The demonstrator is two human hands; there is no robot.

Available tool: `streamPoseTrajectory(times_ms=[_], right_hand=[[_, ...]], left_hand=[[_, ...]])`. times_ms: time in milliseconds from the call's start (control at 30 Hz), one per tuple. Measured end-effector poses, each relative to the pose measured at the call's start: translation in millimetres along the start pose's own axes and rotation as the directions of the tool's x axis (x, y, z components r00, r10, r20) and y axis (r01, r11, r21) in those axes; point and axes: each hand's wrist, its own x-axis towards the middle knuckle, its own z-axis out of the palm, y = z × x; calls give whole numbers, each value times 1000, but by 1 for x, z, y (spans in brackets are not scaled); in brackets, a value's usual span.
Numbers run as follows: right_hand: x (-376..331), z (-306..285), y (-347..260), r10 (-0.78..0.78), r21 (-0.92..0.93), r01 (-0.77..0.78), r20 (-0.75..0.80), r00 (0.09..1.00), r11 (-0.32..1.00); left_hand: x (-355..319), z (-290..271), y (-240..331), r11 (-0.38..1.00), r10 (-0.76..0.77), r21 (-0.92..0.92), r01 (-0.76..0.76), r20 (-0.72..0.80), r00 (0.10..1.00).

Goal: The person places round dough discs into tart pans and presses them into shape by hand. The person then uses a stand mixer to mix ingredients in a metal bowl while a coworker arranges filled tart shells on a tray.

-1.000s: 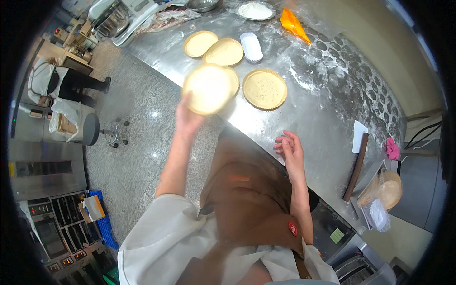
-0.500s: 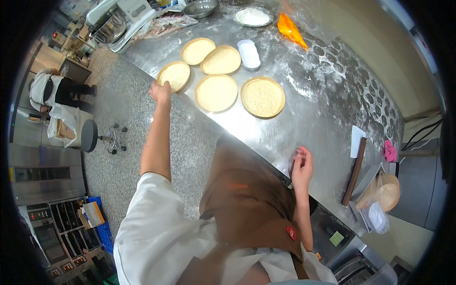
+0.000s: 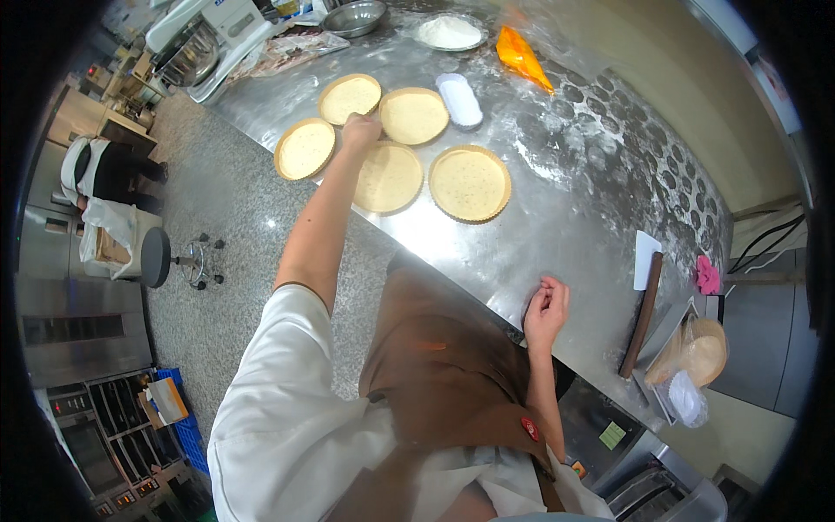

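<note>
My left hand (image 3: 362, 130) reaches in among several pale dough-lined tart pans with fluted rims. It lies by the near rim of the back-left tart pan (image 3: 350, 99), close to the back-right tart pan (image 3: 414, 116). Its fingers are blurred and partly hidden, so I cannot tell whether they grip a rim. My forearm crosses beside the left tart pan (image 3: 304, 149) and covers part of the front-middle tart pan (image 3: 391, 178). A further tart pan (image 3: 470, 184) sits to the right. Over the table's near edge, my right hand (image 3: 545, 311) is loosely curled, holding nothing visible.
A white oblong paper-lined mould (image 3: 459, 100) lies behind the pans. Farther back are a stand mixer (image 3: 204, 43), metal bowl (image 3: 355, 17), plate of flour (image 3: 451, 33) and orange piping bag (image 3: 524, 59). A rolling pin (image 3: 642, 313) and white scraper (image 3: 646, 259) lie right.
My left hand has let go of the left tart pan and moved right and farther in. The back-right tart pan has shifted right, apart from the back-left one. My right hand has barely moved.
</note>
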Motion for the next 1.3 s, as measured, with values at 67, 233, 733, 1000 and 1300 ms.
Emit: streamPoseTrajectory(times_ms=[67, 233, 733, 1000, 1300], right_hand=[[0, 0, -1, -13, 3, 13, -5, 1000, 1000], [1, 1, 2, -24, 24, 25, -32, 999, 999], [-1, -3, -1, -24, -5, 24, -8, 1000, 1000], [1, -5, -6, -38, 52, 41, -59, 998, 998], [-6, 2, -3, -45, 37, 46, -23, 999, 998]], left_hand=[[-6, 5, 5, 988, 83, 123, -89, 56, 995], [-20, 1, 15, 961, 222, 186, -204, -86, 971], [-73, 133, 128, 686, 575, 252, -683, 386, 721], [-77, 142, 147, 560, 785, 264, -785, 135, 605], [-111, 93, 122, 339, 898, 114, -934, 257, 358]])
